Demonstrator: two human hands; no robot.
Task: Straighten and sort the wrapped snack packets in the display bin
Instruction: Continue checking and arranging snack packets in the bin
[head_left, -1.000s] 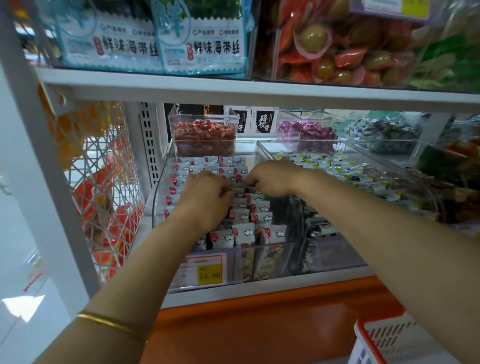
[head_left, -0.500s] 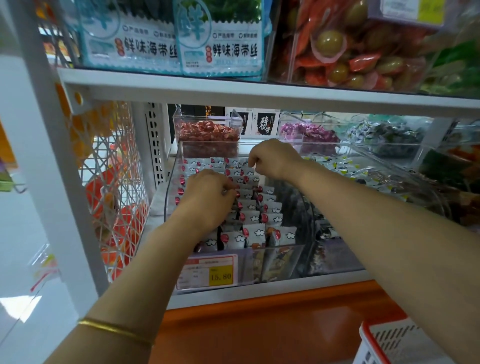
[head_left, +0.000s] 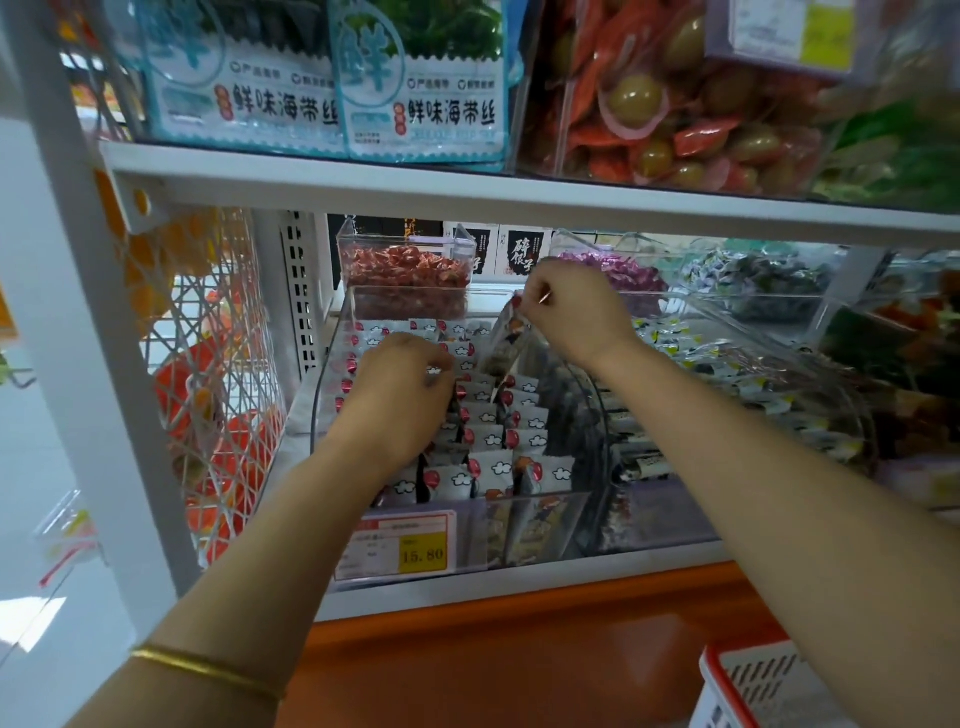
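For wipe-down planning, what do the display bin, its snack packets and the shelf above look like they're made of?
Display bin: clear rigid plastic, probably acrylic, with see-through walls and glinting edges. Snack packets: printed, slightly glossy film, plastic or foil-lined. They look thin and flat, like the raised packet that the right hand pinches. Shelf above: likely white-painted metal with a smooth satin finish, though that is uncertain.

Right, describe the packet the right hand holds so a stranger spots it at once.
Under the white shelf, find the clear bin with the yellow 15.80 tag. Above its rows of packets, the right hand pinches one packet. It alone is raised and tilted; the rest stand in rows.
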